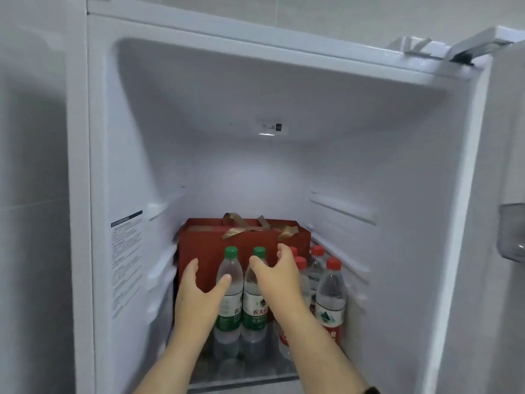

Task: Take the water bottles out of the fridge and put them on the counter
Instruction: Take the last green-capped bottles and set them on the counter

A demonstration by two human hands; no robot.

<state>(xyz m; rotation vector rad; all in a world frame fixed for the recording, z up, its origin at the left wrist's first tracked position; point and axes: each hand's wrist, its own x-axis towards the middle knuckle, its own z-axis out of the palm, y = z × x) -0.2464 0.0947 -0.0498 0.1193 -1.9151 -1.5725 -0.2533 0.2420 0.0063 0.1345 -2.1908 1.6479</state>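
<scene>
Inside the open fridge [119, 166], two clear water bottles with green caps and green labels stand side by side on the shelf: the left one [228, 311] and the right one [254, 311]. To their right stand several red-capped bottles with red labels [331, 302]. My left hand [199, 291] is open around the left green bottle, thumb touching its shoulder. My right hand [279, 275] is open at the right green bottle's neck, fingers spread; it partly hides the red-capped bottles behind it.
A red gift bag with gold ribbon handles [244, 237] stands right behind the bottles. The glass shelf [235, 373] has bare room at the front. The fridge door [508, 194] hangs open on the right with a clear door bin [511, 234]. A tiled wall is at left.
</scene>
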